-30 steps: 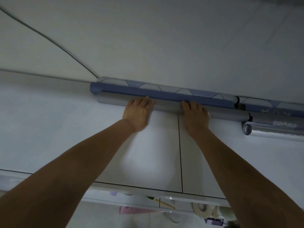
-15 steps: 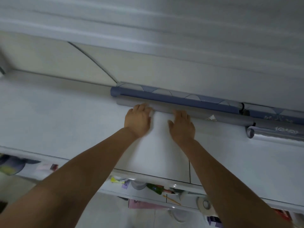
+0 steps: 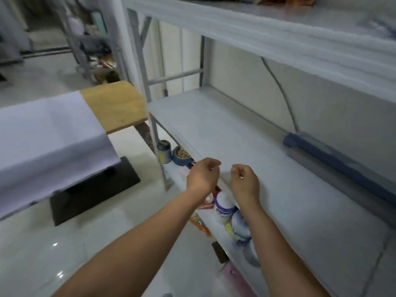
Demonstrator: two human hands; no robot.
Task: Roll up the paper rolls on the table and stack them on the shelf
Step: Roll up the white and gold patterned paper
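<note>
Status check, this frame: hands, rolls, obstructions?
Left hand, right hand empty, loosely curled. Blue roll, grey roll at shelf back. Paper on table unrolled. No obstruction seen.

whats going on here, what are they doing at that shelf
A person is putting paper rolls away on a white shelf. A blue roll and a grey roll lie side by side at the back, by the wall. The left hand and right hand hover loosely curled near the shelf's front edge, holding nothing. On the wooden table to the left, a white paper sheet lies unrolled, not yet rolled up.
</note>
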